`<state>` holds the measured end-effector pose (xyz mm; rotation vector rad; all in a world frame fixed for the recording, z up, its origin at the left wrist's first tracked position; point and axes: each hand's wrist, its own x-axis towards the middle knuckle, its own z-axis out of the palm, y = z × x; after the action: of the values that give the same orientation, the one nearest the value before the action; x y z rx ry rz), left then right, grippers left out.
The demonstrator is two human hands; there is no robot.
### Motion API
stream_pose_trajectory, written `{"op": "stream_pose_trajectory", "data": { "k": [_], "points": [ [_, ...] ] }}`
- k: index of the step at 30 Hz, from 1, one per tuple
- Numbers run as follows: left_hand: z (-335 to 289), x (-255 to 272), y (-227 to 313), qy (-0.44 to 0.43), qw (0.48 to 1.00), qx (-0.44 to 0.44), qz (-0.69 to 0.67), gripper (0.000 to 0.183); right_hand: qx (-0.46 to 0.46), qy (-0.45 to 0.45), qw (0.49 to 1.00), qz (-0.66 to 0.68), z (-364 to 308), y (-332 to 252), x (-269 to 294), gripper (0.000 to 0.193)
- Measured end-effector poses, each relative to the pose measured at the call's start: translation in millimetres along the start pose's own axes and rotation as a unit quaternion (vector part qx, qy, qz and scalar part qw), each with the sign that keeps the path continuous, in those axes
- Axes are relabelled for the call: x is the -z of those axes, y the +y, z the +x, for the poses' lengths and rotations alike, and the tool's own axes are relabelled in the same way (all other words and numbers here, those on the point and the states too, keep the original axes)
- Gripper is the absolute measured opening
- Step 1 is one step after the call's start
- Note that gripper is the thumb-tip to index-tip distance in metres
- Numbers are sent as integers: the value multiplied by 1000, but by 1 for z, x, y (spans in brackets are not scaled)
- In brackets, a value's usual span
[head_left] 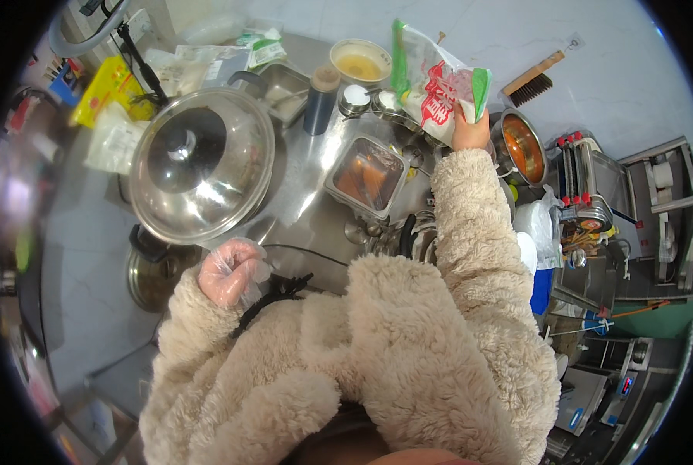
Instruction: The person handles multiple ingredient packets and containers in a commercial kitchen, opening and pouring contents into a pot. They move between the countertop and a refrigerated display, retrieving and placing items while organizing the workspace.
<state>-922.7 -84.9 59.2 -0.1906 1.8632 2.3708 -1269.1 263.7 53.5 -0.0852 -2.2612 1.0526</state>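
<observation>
My right hand [470, 130] reaches to the far side of the counter, fingers closed on the lower right corner of a white and green plastic bag [416, 74] with red print. The bag is held up above small metal jars [354, 101] with white contents. My left hand [232, 273] wears a thin clear plastic glove and stays near my body, its fingers curled with nothing visible in them. Just beyond it sits a wide steel pot with a domed lid [234, 178]. Between my arms stands a square clear-walled container [399, 174] with reddish-brown contents.
Behind the pot are a steel tray [288, 77], a dark cylinder [320, 112] and a bowl of yellowish liquid [379, 56]. A steel bowl of orange-red sauce [523, 147] lies right of my right hand. A brush [534, 80] hangs on the wall. Metal utensils [420, 240] lie near my body.
</observation>
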Motion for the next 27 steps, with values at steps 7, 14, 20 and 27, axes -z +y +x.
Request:
{"op": "stream_pose_trajectory", "data": {
  "k": [7, 14, 20, 27],
  "points": [
    [-4, 1, 0, 18, 1000, 7, 8, 15, 7, 8, 1000, 5, -2, -4, -9, 38],
    [-7, 2, 1, 31, 999, 15, 12, 15, 5, 9, 1000, 7, -2, -7, -11, 37],
    [-8, 3, 1, 27, 999, 20, 12, 15, -1, 10, 1000, 26, -3, -7, -7, 37],
    [-8, 3, 0, 11, 1000, 10, 0, 15, -2, 5, 1000, 14, -3, -6, 3, 37]
  ]
}}
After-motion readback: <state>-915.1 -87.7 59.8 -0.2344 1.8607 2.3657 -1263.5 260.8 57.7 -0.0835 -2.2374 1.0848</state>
